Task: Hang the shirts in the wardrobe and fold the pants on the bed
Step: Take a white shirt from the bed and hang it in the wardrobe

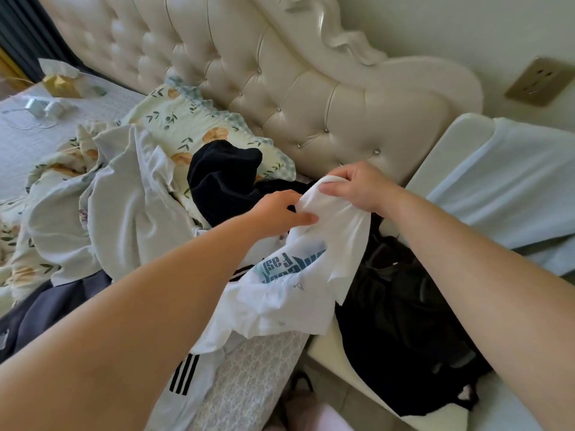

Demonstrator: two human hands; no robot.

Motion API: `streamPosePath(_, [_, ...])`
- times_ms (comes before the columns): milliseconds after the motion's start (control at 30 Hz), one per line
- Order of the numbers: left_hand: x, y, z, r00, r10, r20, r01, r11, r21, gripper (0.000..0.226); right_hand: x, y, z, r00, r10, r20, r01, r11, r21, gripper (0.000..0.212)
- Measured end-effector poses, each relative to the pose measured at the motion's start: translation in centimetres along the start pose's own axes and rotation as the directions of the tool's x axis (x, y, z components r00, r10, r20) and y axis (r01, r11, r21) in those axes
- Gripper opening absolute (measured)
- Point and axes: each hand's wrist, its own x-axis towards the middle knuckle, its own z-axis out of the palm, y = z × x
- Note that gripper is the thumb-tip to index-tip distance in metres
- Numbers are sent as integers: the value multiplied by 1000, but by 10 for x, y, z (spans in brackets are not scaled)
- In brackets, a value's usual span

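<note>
Both my hands hold a white T-shirt (298,275) with a teal print, lifted above the bed's right edge. My left hand (281,211) pinches its upper fabric from the left, and my right hand (357,188) grips the bunched top. Under the shirt lies a white garment with black stripes (186,373). A black garment (224,178) is heaped on the pillow behind my hands. A pale white garment (130,203) sprawls to the left, and a dark grey garment (46,309) lies at the lower left.
A tufted cream headboard (280,73) runs behind the bed. A floral pillow (186,122) and floral quilt (18,244) lie on the mattress. A black bag (404,331) rests on a white bedside surface (323,349) at the right. A wall socket (541,85) is at upper right.
</note>
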Motion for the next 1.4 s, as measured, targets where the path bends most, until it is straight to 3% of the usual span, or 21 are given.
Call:
streamPosePath(67, [-3,-2,-15,999,-36,-1,36,999,-18,29,-1,0,-15,995,-12,-101,8,999,-36,10])
streamPosePath(133, [-7,-6,-28,1000,-8,-7,9,996,87,31,-3,3,-30,984,-4,-177,-1,1000,-31,8])
streamPosePath(267, [-13,-7,-47,998,12,-62,-3,988,153,29,-7,11,-48,966,12,-258,-21,999,-33,7])
streamPosePath(367, [-15,-5,-55,996,36,-84,-19,980,196,14,-7,20,-50,944,26,-328,-42,998,-42,12])
streamPosePath(467, [-16,-7,-59,994,27,-108,-4,979,206,27,-9,22,-48,920,64,-386,-57,998,30,8])
streamPosePath(567, [-18,-1,-53,998,10,-58,-1,988,156,32,-7,13,-35,944,45,-327,-25,998,63,6])
streamPosePath(633, [-17,14,-43,999,52,2,-52,996,66,43,-4,-2,-21,979,-12,-205,21,999,38,3])
streamPosePath(700, [-13,30,-32,995,93,17,-94,995,31,39,0,-15,-10,992,-67,-107,69,998,13,6])
streamPosePath(767, [-11,40,-27,997,75,-10,-75,997,10,15,4,-19,-5,986,-110,-126,114,993,22,14])
streamPosePath(867, [-12,41,-30,998,24,-55,-37,972,-233,23,4,-5,-6,970,-124,-211,121,992,-28,17])
streamPosePath(933, [-15,41,-33,998,17,-64,-37,945,-325,22,2,11,-3,978,-131,-162,106,983,-150,34])
streamPosePath(1000, [-17,39,-36,998,5,-63,-26,939,-344,20,1,25,5,991,-84,-108,59,974,-217,43])
streamPosePath(1233, [-23,4,-54,968,-165,-189,66,895,-442,21,-1,64,26,985,171,-4,-163,936,-313,29])
streamPosePath(1300, [-24,-10,-56,949,-196,-246,117,946,-302,21,1,60,28,988,155,-22,-155,946,-286,28])
streamPosePath(1400, [-32,-25,-55,949,-178,-259,209,973,98,16,6,42,30,994,58,-96,-78,971,-227,33])
